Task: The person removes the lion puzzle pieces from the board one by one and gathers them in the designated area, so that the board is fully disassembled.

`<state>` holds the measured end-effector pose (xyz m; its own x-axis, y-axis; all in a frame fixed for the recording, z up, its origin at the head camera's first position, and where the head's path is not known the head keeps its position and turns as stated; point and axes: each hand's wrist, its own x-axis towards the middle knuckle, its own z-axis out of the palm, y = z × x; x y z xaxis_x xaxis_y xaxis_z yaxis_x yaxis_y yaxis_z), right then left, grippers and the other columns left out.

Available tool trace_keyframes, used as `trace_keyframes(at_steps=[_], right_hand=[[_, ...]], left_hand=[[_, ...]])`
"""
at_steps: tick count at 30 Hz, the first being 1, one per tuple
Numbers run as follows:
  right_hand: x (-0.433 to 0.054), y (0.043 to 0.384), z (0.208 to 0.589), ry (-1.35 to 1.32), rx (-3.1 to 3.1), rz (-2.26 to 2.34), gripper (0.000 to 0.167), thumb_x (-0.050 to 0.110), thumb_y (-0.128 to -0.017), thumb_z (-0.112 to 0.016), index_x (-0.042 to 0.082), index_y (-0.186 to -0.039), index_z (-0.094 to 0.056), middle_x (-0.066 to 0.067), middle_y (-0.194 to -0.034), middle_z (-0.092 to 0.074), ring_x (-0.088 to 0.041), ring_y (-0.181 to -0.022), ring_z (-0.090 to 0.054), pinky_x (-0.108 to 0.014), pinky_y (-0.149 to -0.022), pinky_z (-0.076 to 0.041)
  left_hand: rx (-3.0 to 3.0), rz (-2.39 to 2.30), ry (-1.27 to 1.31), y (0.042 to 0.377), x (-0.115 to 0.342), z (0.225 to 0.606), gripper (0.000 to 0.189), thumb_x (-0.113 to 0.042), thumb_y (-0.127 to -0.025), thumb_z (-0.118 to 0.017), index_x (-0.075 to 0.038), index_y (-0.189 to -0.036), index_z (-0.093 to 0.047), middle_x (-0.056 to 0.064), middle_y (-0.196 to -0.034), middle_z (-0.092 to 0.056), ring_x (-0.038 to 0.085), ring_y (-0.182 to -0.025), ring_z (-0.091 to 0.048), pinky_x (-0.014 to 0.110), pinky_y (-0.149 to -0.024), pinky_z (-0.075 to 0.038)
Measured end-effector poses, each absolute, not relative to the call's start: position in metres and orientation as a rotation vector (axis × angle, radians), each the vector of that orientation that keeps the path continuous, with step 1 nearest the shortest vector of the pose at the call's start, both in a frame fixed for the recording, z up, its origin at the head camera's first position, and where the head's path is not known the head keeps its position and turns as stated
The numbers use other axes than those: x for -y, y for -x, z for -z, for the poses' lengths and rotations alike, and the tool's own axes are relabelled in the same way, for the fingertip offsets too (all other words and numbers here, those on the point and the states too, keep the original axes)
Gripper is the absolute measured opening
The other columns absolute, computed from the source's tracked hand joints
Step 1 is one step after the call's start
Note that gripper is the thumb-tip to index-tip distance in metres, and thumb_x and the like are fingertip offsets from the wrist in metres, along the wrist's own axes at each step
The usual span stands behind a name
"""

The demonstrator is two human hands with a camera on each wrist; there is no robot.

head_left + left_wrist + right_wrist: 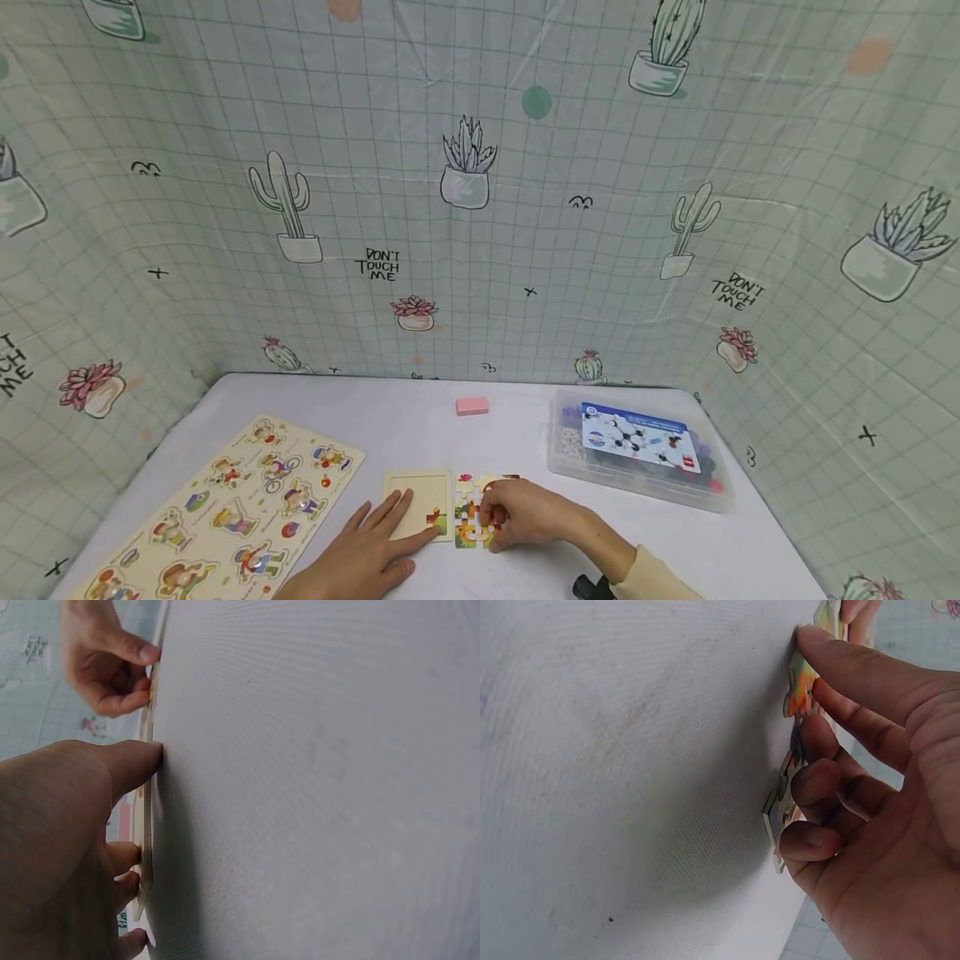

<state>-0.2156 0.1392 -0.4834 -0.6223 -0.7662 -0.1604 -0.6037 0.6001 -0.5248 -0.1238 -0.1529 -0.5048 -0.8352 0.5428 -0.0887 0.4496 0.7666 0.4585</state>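
In the head view my left hand [366, 546] rests with spread, straight fingers on a shallow wooden puzzle tray [418, 477]. A colourful jigsaw piece [439, 525] sits in the tray's lower right corner, close to that hand's index finger. Just right of the tray lie several loose jigsaw pieces [465, 510] in rows. Over them, my right hand [528, 512] bends its fingers and pinches a green and orange jigsaw piece [802, 681] between thumb and index finger, low at the table. Part of this group is hidden under the right hand.
A large wooden board with cartoon figures [217, 508] lies at the left. At the back stands a pink block [472, 406]. A clear plastic box [637, 450] with a blue label is at the right, and a black object [592, 587] lies by the right forearm.
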Motion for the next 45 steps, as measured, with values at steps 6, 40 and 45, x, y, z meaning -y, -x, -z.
trace_keyframes(at_steps=[6, 40, 45], right_hand=[[-0.138, 0.215, 0.482, 1.115, -2.472, 0.604, 0.024, 0.024, -0.078, -0.088, 0.022, -0.090, -0.067, 0.013, -0.081, -0.056, 0.002, -0.075, -0.049, -0.018, -0.072, -0.042], [-0.077, 0.214, 0.486, 1.109, -2.528, 0.584, 0.025, 0.024, -0.086, -0.081, 0.020, -0.109, -0.074, 0.016, -0.088, -0.055, 0.002, -0.076, -0.050, -0.016, -0.071, -0.046], [-0.076, 0.215, 0.485, 1.116, -2.526, 0.568, 0.025, 0.024, -0.085, -0.082, 0.021, -0.108, -0.073, 0.016, -0.091, -0.055, 0.002, -0.079, -0.051, -0.016, -0.074, -0.046]], left_hand=[[-2.744, -0.644, -0.801, 0.125, 0.153, 0.508, 0.047, -0.039, -0.101, -0.057, -0.042, -0.147, -0.051, 0.024, -0.163, -0.024, 0.044, -0.150, -0.021, 0.071, -0.112, -0.019], [-2.985, -0.427, -0.730, 0.131, 0.147, 0.505, 0.051, -0.042, -0.100, -0.058, -0.020, -0.146, -0.055, 0.005, -0.156, -0.045, 0.029, -0.142, -0.042, 0.058, -0.105, -0.039], [-3.018, -0.451, -0.707, 0.134, 0.145, 0.503, 0.048, -0.039, -0.097, -0.063, -0.020, -0.141, -0.060, 0.005, -0.150, -0.051, 0.029, -0.134, -0.048, 0.058, -0.100, -0.041]])
